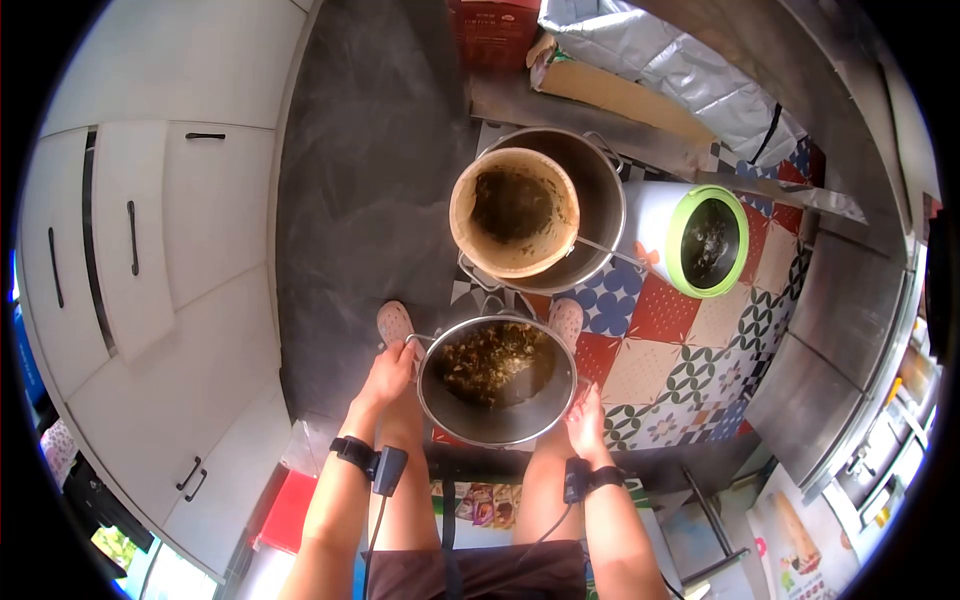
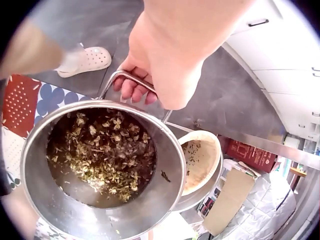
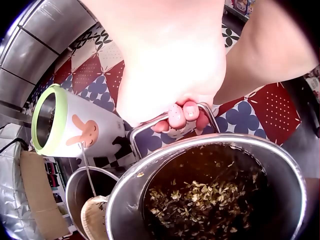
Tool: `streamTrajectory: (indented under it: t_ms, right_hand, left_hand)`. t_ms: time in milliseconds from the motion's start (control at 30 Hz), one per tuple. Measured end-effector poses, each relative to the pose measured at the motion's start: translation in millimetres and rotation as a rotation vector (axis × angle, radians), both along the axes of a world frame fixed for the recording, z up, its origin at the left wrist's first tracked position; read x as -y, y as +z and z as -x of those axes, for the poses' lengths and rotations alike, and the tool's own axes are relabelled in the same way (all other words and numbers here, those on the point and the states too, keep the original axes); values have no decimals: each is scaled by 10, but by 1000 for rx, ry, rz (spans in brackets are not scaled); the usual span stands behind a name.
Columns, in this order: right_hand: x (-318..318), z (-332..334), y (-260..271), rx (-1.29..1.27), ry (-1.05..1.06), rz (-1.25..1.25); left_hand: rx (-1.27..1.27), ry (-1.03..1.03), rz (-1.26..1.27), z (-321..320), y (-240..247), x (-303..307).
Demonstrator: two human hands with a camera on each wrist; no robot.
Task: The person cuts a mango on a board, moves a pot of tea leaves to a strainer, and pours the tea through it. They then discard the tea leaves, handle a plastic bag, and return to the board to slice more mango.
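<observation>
Between my two hands hangs a steel pot (image 1: 450, 415) of dark liquid with pale and brown leafy bits (image 2: 100, 155) floating in it. My left hand (image 1: 388, 375) grips the loop handle (image 2: 131, 76) on one side, fingers curled under it. On the opposite side my right hand (image 1: 585, 420) has its fingers wrapped around the other loop handle (image 3: 150, 122). Just beyond stands a larger steel pot (image 1: 600, 200), and over its opening sits a tan-stained strainer bucket (image 1: 465, 225) with dark residue inside and a thin wire handle (image 1: 605, 250).
A white bin with a green rim (image 1: 695, 285) and a rabbit picture stands right of the large pot. Behind are a silver insulated bag (image 1: 650, 50), a cardboard flap (image 1: 620, 98) and a red box (image 1: 495, 35). White cabinets (image 1: 220, 220) line the left; patterned tiles (image 1: 640, 375) cover the floor.
</observation>
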State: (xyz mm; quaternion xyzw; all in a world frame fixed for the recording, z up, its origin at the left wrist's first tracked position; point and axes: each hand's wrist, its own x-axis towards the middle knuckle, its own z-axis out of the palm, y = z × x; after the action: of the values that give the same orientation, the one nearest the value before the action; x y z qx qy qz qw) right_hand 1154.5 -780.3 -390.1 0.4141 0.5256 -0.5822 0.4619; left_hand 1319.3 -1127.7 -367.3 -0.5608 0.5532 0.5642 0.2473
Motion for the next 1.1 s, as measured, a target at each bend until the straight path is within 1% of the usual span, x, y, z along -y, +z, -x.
streamTrajectory:
  t_ms: [67,133,200,267,367,400,500,533,567,633,667,767,833,867,967,1000,1067,1100]
  right_hand:
    - [35,-82,-207,-51,34,-137]
    - [76,-78,-314,-30,80,-176]
    - [120,-127,-492,-40,85,-217]
    - [146,-124,-727,-28,111,-265]
    - [62,-155,-1118,35,170,-365]
    - [30,-163,-1218,33,228,-343]
    - [-98,-185,-1595,37,389,-414]
    - [-198,-195,-1744,55,433,-369]
    - [-220,-180,-1786,78,456,-373]
    - [-172,-117,-1835,122,500,-380]
    - [-173,-167,-1948,87,458,-420]
    - [-251,-214,-2071,72,443,-396]
    - [-135,-178,-1983,62,448,-418]
    - [-118,-198,-1894,63,450,-433]
    - [-45,-138,-1824,110,491,-415]
    - [-21,-98,-1806,126,559,-410]
    - [76,-51,-1757,-116,1035,-573]
    - [138,-7,-1722,-245,1272,-650]
  left_hand:
    - [-21,28,-46,-150,-187,-57]
    - [-27,28,-65,-274,-392,-108]
    - [-11,-6,-67,-274,-438,-144]
    - [-2,-38,-51,-457,-823,-223]
    - [21,-131,-3,-611,-1240,-328]
    - [27,-167,20,-616,-1338,-343]
    - [83,-301,50,-611,-1530,-368]
    - [19,-278,89,-710,-1673,-408]
    - [46,-275,74,-730,-1741,-428]
    - [96,-270,44,-716,-1862,-445]
    - [71,-262,73,-751,-1932,-478]
    - [9,-296,227,-797,-2165,-548]
    - [41,-315,227,-743,-2235,-523]
    - [62,-326,221,-728,-2195,-513]
    - [129,-281,49,-321,-1781,-358]
    - [130,-305,88,-316,-1763,-369]
    - [131,-353,163,-342,-1699,-420]
    - [83,-287,122,-365,-1644,-421]
